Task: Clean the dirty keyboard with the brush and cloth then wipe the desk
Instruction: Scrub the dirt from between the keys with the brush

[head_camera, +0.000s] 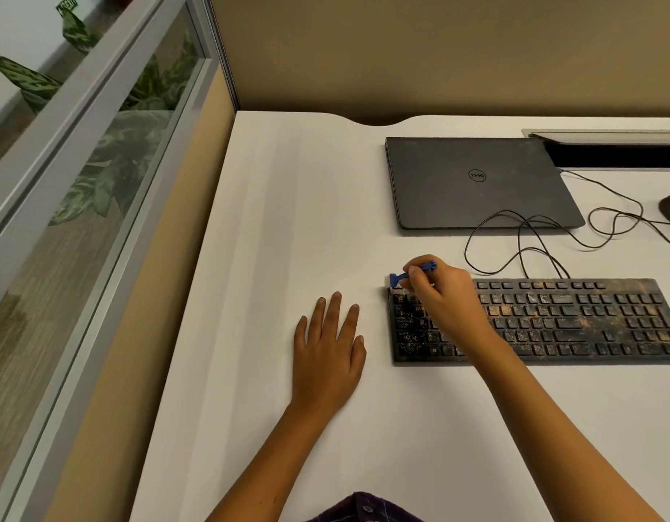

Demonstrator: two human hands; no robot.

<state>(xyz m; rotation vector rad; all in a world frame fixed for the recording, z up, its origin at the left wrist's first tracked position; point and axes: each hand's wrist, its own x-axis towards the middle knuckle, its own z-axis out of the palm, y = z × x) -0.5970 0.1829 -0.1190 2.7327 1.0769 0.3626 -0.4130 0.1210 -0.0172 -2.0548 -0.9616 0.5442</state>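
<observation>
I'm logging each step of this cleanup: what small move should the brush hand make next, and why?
Probably sweep the blue brush rightward along the top key row. The right hand holds it at the keyboard's far left corner, and grime still covers the keys to the right. The left hand rests flat on the desk.

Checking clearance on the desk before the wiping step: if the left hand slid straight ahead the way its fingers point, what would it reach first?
Probably nothing: the left hand lies flat on the desk, fingers pointing away, and that line looks bare to the far edge.
</observation>
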